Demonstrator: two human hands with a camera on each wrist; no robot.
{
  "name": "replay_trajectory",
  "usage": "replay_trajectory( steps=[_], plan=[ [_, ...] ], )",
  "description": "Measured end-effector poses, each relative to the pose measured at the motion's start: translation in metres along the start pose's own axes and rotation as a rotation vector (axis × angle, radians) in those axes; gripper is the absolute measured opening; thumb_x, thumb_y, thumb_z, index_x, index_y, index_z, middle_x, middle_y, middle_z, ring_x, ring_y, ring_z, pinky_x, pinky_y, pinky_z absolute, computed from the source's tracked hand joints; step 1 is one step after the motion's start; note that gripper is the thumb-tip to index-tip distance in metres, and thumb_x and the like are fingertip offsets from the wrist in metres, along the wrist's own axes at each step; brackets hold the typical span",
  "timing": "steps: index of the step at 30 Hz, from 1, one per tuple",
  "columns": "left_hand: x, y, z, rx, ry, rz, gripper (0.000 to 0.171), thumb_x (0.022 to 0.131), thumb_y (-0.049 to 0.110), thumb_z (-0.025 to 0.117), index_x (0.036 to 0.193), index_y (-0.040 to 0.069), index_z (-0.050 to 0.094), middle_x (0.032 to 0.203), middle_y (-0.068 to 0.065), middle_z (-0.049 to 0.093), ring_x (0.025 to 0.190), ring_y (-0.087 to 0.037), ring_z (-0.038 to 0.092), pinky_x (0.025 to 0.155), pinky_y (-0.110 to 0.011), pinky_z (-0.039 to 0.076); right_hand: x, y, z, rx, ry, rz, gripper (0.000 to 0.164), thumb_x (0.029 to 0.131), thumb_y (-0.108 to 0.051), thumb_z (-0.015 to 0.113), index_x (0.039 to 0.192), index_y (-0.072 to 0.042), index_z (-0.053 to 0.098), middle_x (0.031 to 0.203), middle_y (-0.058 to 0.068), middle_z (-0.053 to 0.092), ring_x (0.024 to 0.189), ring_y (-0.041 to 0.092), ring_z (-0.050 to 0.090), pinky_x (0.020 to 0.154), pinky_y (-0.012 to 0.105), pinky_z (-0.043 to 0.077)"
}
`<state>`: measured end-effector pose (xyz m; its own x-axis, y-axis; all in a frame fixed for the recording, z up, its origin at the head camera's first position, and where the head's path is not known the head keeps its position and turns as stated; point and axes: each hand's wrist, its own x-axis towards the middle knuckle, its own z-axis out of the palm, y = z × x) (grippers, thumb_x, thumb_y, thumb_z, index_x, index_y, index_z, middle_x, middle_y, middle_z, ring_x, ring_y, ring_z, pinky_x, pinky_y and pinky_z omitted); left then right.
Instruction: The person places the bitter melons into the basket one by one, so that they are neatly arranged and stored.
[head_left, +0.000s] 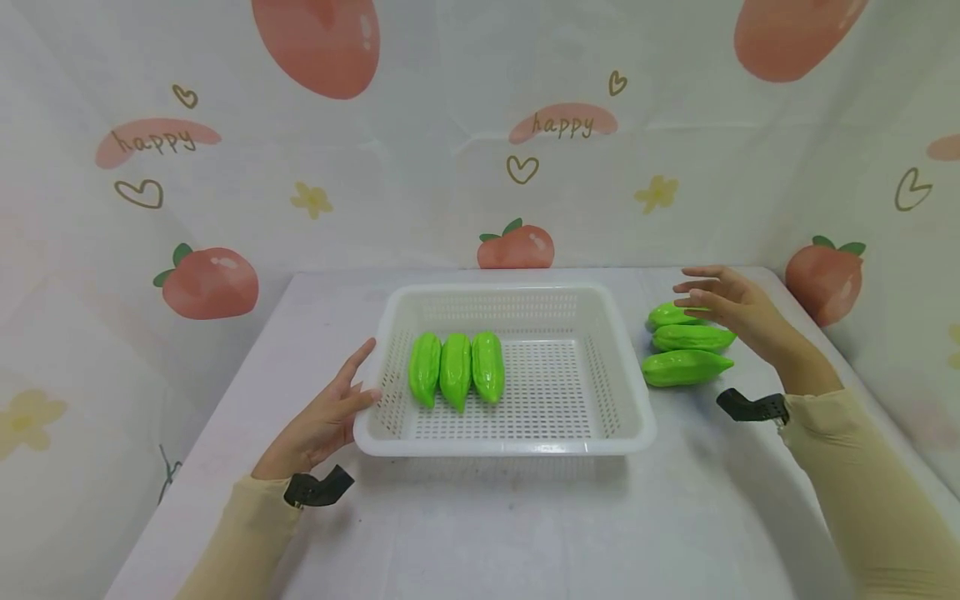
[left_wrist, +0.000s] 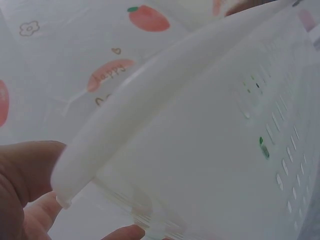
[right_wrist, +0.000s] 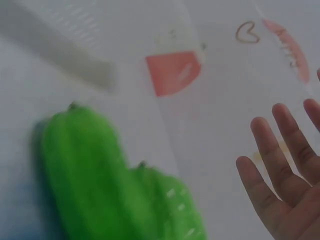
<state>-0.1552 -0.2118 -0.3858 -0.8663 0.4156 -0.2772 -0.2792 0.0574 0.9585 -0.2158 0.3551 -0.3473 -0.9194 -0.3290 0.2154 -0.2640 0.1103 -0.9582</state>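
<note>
I have my left hand (head_left: 324, 423) pinching the white basket (head_left: 495, 447) at nine o'clock — steadying it, I judge — with three green gourds (head_left: 456, 371) inside. My right hand (head_left: 733, 305), fingers spread and holding nothing, hangs near three more gourds (head_left: 692, 337) at three o'clock.

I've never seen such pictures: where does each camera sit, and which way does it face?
Head: on the person's head, facing forward and down at the white basket; shows left hand, right hand and sleeves.
Left wrist: worn there, faces the basket's side; part of that hand shows.
Right wrist: worn there, faces green fruits; fingers show.
Head and left wrist views share the basket.
</note>
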Motion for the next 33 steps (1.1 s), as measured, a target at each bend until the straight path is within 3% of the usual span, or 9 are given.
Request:
replay_trajectory(
  steps=[4,9,19,26,33],
  plan=[
    [0.000,0.000,0.000,0.000,-0.004,0.004,0.080,0.099,0.013,0.053,0.150,0.052,0.006,0.151,-0.019,0.031,0.116,-0.029,0.057,0.087,-0.039,0.055,-0.014,0.022,-0.003,-0.092,0.031,0.030,0.037,0.099,0.000,0.047,0.134,-0.013,0.052,0.118,-0.008,0.064,0.104,0.006,0.065,0.086,0.016,0.051],
    [0.000,0.000,-0.001,-0.002,-0.004,0.005,0.080,0.099,0.013,0.053,0.150,0.053,0.006,0.151,-0.019,0.032,0.117,-0.029,0.057,0.087,-0.039,0.055,-0.024,0.039,-0.006,-0.119,0.046,0.053,0.035,0.099,-0.002,0.048,0.132,-0.012,0.052,0.117,-0.007,0.064,0.102,0.004,0.066,0.087,0.014,0.049],
    [0.000,0.000,0.000,0.003,-0.005,0.002,0.079,0.099,0.013,0.052,0.150,0.053,0.006,0.152,-0.018,0.030,0.118,-0.031,0.056,0.088,-0.039,0.054,-0.032,0.051,-0.010,-0.308,0.071,0.150,0.036,0.100,-0.014,0.052,0.135,-0.008,0.048,0.107,-0.019,0.064,0.098,-0.007,0.061,0.082,0.007,0.044],
    [0.000,-0.001,-0.001,0.010,0.000,0.002,0.080,0.099,0.013,0.053,0.150,0.053,0.006,0.152,-0.018,0.030,0.117,-0.030,0.057,0.088,-0.040,0.054,-0.035,0.049,-0.013,-0.310,0.013,0.184,0.038,0.100,-0.012,0.051,0.135,-0.002,0.043,0.109,-0.020,0.062,0.096,-0.004,0.063,0.080,0.013,0.050],
    [0.001,-0.001,-0.002,-0.021,-0.019,0.010,0.081,0.099,0.010,0.052,0.150,0.052,0.005,0.151,-0.020,0.031,0.117,-0.030,0.057,0.086,-0.039,0.055,-0.037,0.049,-0.013,-0.338,-0.064,0.302,0.042,0.098,-0.015,0.055,0.135,0.001,0.042,0.110,-0.017,0.061,0.095,-0.003,0.061,0.077,0.024,0.054]
  ],
)
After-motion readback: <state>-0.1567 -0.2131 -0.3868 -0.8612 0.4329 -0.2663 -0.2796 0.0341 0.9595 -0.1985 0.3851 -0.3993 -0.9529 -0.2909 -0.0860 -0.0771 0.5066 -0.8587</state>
